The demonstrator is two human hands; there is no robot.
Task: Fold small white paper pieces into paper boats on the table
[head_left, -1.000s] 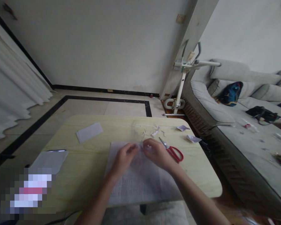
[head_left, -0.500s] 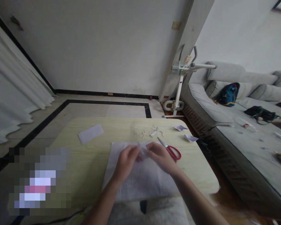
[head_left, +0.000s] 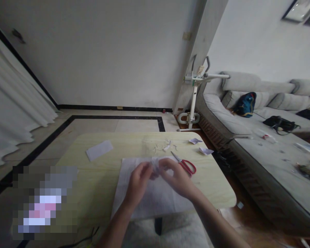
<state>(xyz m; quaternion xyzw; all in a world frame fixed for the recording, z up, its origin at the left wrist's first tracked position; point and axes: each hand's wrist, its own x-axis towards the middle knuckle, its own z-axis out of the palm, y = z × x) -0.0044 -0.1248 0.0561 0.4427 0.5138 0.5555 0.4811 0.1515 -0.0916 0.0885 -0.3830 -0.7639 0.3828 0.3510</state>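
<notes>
Between my two hands is a small folded piece of white paper, partly hidden by my fingers. My left hand grips its left side, and my right hand pinches it from the right. Both are over a large white sheet at the table's near edge. Red-handled scissors lie just beyond my right hand, blades toward the far left. Paper scraps are scattered past my hands. Two small folded paper shapes, one farther and one nearer, rest at the table's right.
On the pale wooden table, white paper slips lie at the left. A grey sofa with bags stands to the right, near white exercise equipment. A blurred-out patch covers the lower left.
The view has shifted slightly, so the sofa and table items appear farther left. My fingers have moved a little around the paper, which stays in both hands.
</notes>
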